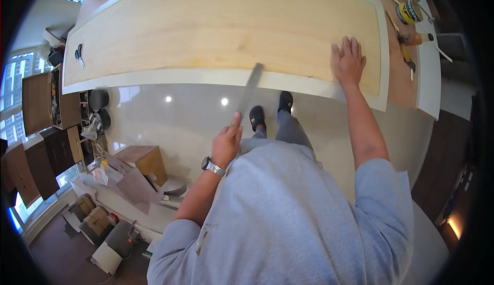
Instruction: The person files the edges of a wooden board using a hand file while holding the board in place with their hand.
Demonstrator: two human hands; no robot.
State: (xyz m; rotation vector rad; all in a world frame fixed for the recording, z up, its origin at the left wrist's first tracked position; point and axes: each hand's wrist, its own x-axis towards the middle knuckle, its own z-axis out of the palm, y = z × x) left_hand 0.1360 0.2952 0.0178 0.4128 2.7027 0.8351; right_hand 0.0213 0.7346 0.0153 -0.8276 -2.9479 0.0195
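My left hand (226, 145), with a wristwatch (213, 167) at the wrist, is closed around one end of a long flat metal file (251, 85). The file slants up and right, its far end overlapping the white near edge of a wide panel (221, 22). Pale wood fills the panel inside its raised white border (180, 77). Toward the panel's right end, my right hand (349, 61) lies flat on the wood with fingers spread. Scissors (79, 56) with dark handles rest near the panel's left end.
Right of the panel are a hammer (404, 50), bottles (416, 39) and a yellow-and-black tin (409, 12). My feet in dark clogs (258, 117) stand on the glossy floor below the near edge. A cardboard box (141, 164) and cabinets (55, 148) stand at left.
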